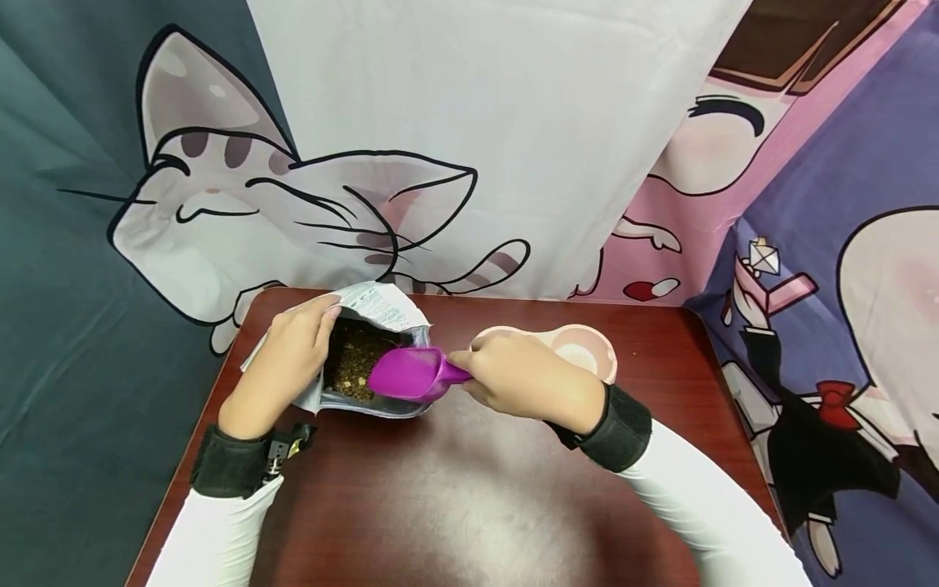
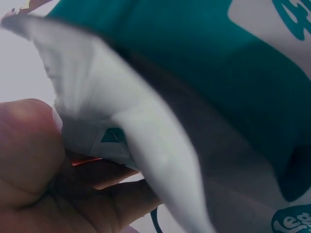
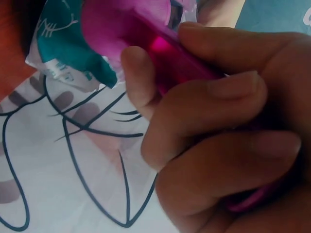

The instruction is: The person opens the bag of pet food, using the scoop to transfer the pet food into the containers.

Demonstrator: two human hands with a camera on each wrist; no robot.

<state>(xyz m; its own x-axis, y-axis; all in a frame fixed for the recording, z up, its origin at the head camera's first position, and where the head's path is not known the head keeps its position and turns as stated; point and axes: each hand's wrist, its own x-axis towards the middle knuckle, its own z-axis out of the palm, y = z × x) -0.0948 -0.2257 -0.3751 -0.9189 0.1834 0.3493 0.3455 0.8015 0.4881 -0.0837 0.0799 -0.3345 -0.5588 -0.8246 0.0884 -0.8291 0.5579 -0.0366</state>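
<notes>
A bag (image 1: 377, 303) with a white and silvery mouth stands open on the table, brown granules (image 1: 355, 350) showing inside. My left hand (image 1: 286, 355) pinches the bag's left rim between thumb and fingers. The left wrist view shows the bag's teal and white side (image 2: 194, 53) close up, with that hand (image 2: 53, 179) at its edge. My right hand (image 1: 524, 375) grips the handle of a purple scoop (image 1: 407, 373), whose bowl is over the right part of the bag's mouth. In the right wrist view, curled fingers (image 3: 209, 107) wrap the scoop's handle. What the scoop contains cannot be told.
A pale pink double bowl (image 1: 590, 338) sits behind my right hand, which partly hides it. The brown table (image 1: 455, 505) has rounded back corners. Printed cloth (image 1: 513, 98) with cartoon cats hangs right behind the table's back edge.
</notes>
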